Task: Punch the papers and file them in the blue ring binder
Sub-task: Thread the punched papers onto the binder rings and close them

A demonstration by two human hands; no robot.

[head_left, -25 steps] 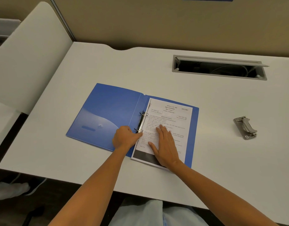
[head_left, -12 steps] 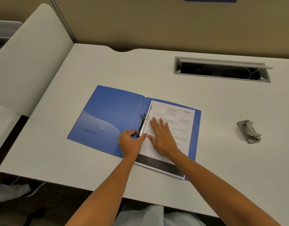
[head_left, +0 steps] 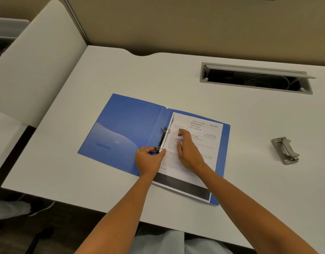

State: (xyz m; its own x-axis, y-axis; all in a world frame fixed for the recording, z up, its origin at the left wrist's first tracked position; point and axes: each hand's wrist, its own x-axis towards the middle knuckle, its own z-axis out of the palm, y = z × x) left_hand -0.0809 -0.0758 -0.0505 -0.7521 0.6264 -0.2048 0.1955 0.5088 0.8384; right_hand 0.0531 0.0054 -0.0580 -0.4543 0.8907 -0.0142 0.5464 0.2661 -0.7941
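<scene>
Left hand (head_left: 149, 161) hides the ring clip's (head_left: 162, 142) near end, right hand (head_left: 190, 153) covers paper (head_left: 198, 154) text, small print unreadable.

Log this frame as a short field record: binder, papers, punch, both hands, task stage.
binder: blue ring binder lies open on the white desk
papers: printed sheets on the binder's right half, by the ring mechanism
punch: grey hole punch on the desk to the right, untouched
left hand: left hand pinches the near end of the ring mechanism
right hand: right hand rests on the sheets, fingers extended
stage: filing; whether the rings are closed cannot be told
</scene>
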